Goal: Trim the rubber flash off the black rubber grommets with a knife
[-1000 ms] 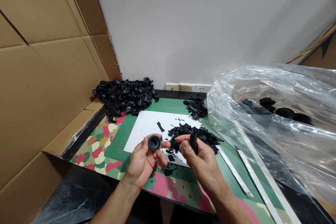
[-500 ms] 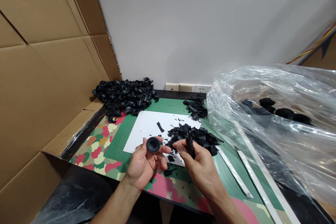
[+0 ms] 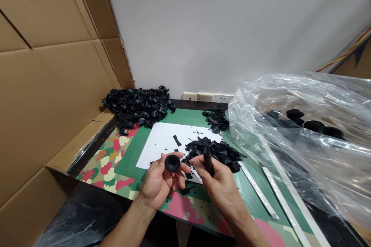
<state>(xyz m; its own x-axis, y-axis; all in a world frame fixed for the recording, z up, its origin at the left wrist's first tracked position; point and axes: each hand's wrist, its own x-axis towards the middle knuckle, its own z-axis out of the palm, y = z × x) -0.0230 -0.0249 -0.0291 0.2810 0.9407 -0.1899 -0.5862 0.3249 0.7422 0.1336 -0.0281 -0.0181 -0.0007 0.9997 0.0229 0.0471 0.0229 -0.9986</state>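
A round black rubber-looking cup (image 3: pixel 173 163) with a hollow centre sits between the thumb and fingers of my left hand (image 3: pixel 158 183), its opening facing me. My right hand (image 3: pixel 218 181) is closed around a dark, stick-like tool (image 3: pixel 208 161) that points up; its lower end is hidden in the palm. The hands are apart, with the right fingertips close to the cup's right side. Just behind my right hand lies a heap of black rubber scraps (image 3: pixel 228 152), partly on a white sheet (image 3: pixel 158 139).
A large pile of black scraps (image 3: pixel 139 104) stands at the back left, a smaller one (image 3: pixel 216 119) at the back right. A clear plastic bag (image 3: pixel 246 100) holds several round black pieces (image 3: pixel 314 125). Long white strips (image 3: pixel 261 191) lie right. Cardboard (image 3: pixel 63 69) walls the left side.
The cup in my left hand has turned and shifted slightly right and down, showing its opening differently. My right hand has moved slightly left, still gripping the tool.
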